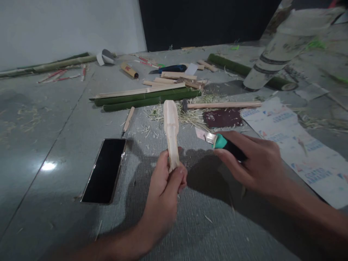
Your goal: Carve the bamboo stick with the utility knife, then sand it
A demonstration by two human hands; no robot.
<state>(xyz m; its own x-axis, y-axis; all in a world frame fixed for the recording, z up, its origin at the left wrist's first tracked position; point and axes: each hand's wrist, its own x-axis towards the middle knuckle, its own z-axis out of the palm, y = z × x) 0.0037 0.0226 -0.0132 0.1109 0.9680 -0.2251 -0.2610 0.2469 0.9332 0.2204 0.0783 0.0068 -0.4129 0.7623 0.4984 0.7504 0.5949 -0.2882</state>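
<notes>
In the middle, a pale carved wooden piece [171, 127] stands roughly upright, its wide end at the top. My left hand [167, 185] is wrapped round its narrow lower end. To the right, my right hand [252, 156] grips a black and green utility knife [221, 141], its short blade pointing left toward the wood. Blade and wood are apart. Pale shavings [187, 116] lie on the floor behind the wooden piece.
A phone [104, 170] and a small wooden-handled tool [128, 119] lie left. Behind are green bamboo strips [152, 99], a hammer [223, 105] and a dark red sheet [223, 118]. Printed abrasive paper [296, 145] lies right, near a person's trouser leg [280, 47].
</notes>
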